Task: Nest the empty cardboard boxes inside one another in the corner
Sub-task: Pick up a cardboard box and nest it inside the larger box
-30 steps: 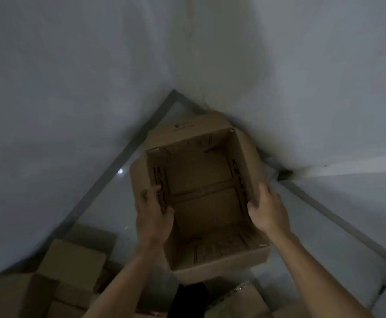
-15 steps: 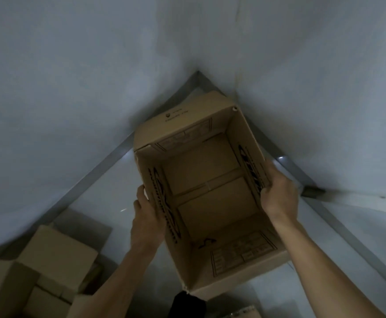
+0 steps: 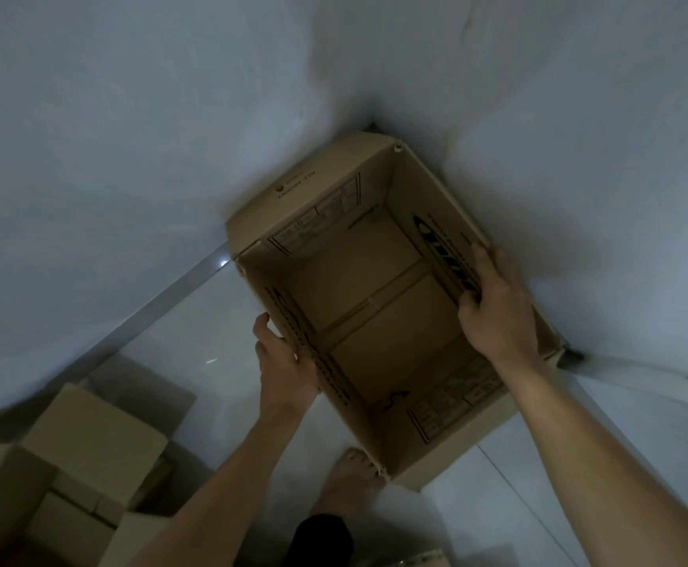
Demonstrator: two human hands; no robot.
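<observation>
A large open cardboard box (image 3: 375, 304) with black printing on its flaps sits in the room's corner, open side up and empty inside. My left hand (image 3: 285, 362) grips its left wall, fingers curled over the rim. My right hand (image 3: 497, 304) grips the right wall, fingers hooked inside over the printed flap. The box's far corner touches the place where the two white walls meet.
Several smaller closed cardboard boxes (image 3: 88, 444) are piled on the pale tiled floor at the lower left. A bare foot (image 3: 354, 480) stands just before the box's near corner. A grey baseboard (image 3: 162, 304) runs along the left wall.
The box has gone down and forward into the corner, held in both hands. The view has tilted down, and a bare foot now shows.
</observation>
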